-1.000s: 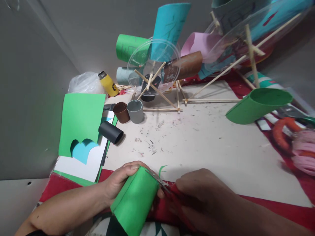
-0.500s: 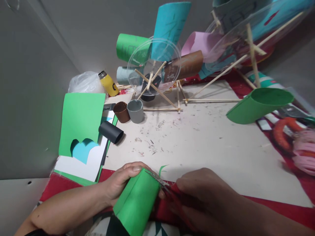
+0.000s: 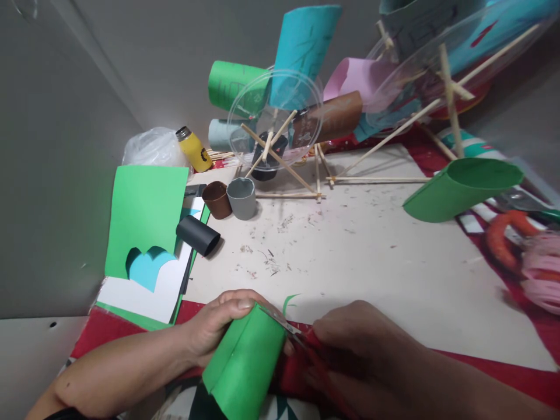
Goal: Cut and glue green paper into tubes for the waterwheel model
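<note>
At the far left a flat sheet of matte green card point(image 3: 144, 210) is seen, with a scalloped hole cut from its lower edge (blue paper shows through it). Just beside it a short black paper roll point(image 3: 198, 235) lies on its side, and behind that two small cups, one brown point(image 3: 216, 199) and one grey point(image 3: 241, 198), stand upright and touching.

At the near edge of the pale, scuffed board point(image 3: 371, 262), a green paper tube point(image 3: 245, 364) is gripped by the left hand point(image 3: 219, 326), whose fingers are curled round it with the thumb pressed on top; a lengthwise seam is visible on its smooth wall. Thin metal scissors point(image 3: 280, 321) are laid against the tube's upper rim. Their red handles are enclosed by the right hand point(image 3: 363, 344), which is closed over them. How far the blades are parted cannot be told.

At the right, well apart, a wider green card cylinder point(image 3: 459, 189) lies tilted.
</note>
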Available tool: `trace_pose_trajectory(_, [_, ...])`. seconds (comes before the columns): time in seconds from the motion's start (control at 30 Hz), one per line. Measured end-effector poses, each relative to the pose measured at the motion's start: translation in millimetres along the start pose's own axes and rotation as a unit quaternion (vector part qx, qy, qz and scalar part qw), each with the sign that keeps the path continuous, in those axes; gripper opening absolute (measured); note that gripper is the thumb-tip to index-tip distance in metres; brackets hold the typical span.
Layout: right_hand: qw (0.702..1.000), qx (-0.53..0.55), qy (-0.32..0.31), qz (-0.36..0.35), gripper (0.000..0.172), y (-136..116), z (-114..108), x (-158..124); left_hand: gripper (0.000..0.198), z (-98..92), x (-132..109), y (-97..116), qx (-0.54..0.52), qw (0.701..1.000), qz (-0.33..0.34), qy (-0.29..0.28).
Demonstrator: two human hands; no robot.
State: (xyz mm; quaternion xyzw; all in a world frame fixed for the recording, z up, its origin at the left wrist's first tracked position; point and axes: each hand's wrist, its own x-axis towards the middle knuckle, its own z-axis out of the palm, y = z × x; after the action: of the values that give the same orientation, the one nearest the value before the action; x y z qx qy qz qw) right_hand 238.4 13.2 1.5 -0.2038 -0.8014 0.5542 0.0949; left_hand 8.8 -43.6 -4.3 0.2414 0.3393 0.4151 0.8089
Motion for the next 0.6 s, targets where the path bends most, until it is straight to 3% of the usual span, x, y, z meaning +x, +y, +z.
trace_pose_trajectory(0.1, [0.999,0.007,-0.023,0.021,0.022,1.3,-1.9,0.0,0.033,0.3,0.0,0.2,0.006,1.000,-0.001,0.001])
trace_pose_trajectory(0.2, [0.999,-0.044,-0.003,0.027,0.022,1.7,-2.5,0.1,0.032,0.3,0.0,0.4,0.006,1.000,-0.004,-0.006])
trace_pose_trajectory(0.6, [0.993,-0.117,0.017,-0.008,0.025,8.3,-1.6,0.8,0.032,-5.3,1.3,-0.4,0.011,1.000,0.008,-0.010])
